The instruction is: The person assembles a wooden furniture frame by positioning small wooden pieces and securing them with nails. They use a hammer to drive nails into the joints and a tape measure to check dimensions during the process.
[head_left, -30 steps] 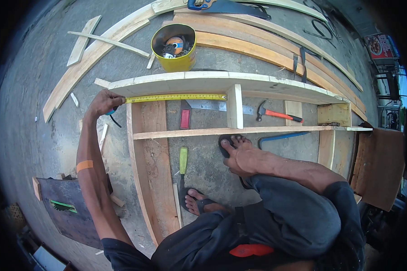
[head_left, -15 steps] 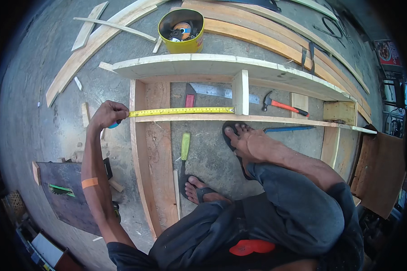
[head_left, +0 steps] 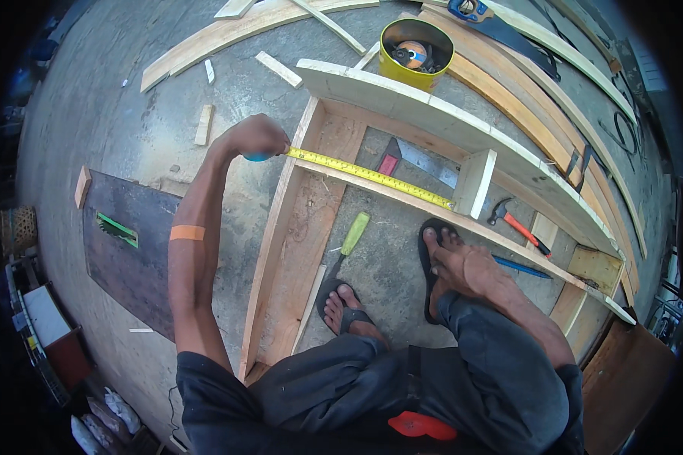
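My left hand [head_left: 259, 136] is closed around a tape measure [head_left: 256, 157], whose blue case shows just under the fingers at the left end of a wooden frame [head_left: 277, 220]. The yellow blade [head_left: 364, 176] runs out along the frame's long middle rail to a short upright crosspiece [head_left: 481, 184]. My right hand [head_left: 467, 265] rests low over my right foot, beside that rail; its fingers are hard to separate from the foot. Inside the frame, a try square [head_left: 389, 163] with a red handle lies behind the blade. A green-handled chisel [head_left: 354, 233] lies near my left foot.
A hammer [head_left: 520, 227] and a blue bar [head_left: 521, 266] lie by the frame's right part. Behind stand a yellow bucket [head_left: 416, 77] of parts, long boards [head_left: 508, 98] and a handsaw [head_left: 501, 34]. At left, a dark panel [head_left: 129, 250] has a saw blade [head_left: 118, 230] through its slot.
The view has turned, so the frame now slants down to the right and more of the left side shows. My left hand keeps the tape measure at the frame's left end; the blade stays extended.
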`<state>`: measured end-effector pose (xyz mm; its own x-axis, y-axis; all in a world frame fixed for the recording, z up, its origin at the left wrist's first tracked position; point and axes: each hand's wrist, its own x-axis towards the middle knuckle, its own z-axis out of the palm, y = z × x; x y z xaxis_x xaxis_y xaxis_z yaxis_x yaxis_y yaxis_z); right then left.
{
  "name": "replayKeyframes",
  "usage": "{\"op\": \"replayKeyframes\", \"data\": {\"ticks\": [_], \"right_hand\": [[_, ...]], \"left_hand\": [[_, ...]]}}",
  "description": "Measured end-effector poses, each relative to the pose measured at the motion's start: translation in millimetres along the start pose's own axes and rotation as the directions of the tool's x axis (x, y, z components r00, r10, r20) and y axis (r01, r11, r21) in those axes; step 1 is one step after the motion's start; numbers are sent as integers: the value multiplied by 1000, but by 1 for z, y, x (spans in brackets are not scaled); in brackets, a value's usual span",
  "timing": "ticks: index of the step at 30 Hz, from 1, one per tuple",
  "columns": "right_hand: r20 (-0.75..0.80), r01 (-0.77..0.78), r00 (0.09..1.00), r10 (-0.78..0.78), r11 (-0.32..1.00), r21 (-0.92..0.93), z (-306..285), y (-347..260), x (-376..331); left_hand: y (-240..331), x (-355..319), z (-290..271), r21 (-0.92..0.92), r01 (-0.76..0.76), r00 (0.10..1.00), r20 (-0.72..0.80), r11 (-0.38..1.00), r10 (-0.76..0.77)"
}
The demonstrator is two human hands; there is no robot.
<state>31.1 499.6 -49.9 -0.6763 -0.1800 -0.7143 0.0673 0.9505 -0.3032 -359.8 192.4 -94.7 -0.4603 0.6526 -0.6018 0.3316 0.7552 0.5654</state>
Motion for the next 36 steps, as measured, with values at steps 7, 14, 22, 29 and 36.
{"op": "replayKeyframes", "data": {"ticks": [7, 14, 22, 29, 36], "right_hand": [[77, -46, 996, 48, 999, -19, 0, 6, 2], [-64, 4, 998, 3, 995, 103, 12, 16, -4], [-343, -281, 702, 625, 685, 672, -1, 121, -57], [-104, -517, 755, 648, 685, 514, 57, 223, -39], [-203, -573, 703, 682, 712, 406, 94, 265, -1]], "left_hand": [[-5, 2, 3, -132, 87, 996, 45, 987, -81], [11, 2, 3, -81, 116, 993, 21, 990, -115], [-14, -50, -16, -482, -78, 971, -235, 873, -43], [21, -41, -28, -511, -10, 712, -608, 860, -353], [3, 16, -45, 122, 403, 417, -907, 907, -63]]}}
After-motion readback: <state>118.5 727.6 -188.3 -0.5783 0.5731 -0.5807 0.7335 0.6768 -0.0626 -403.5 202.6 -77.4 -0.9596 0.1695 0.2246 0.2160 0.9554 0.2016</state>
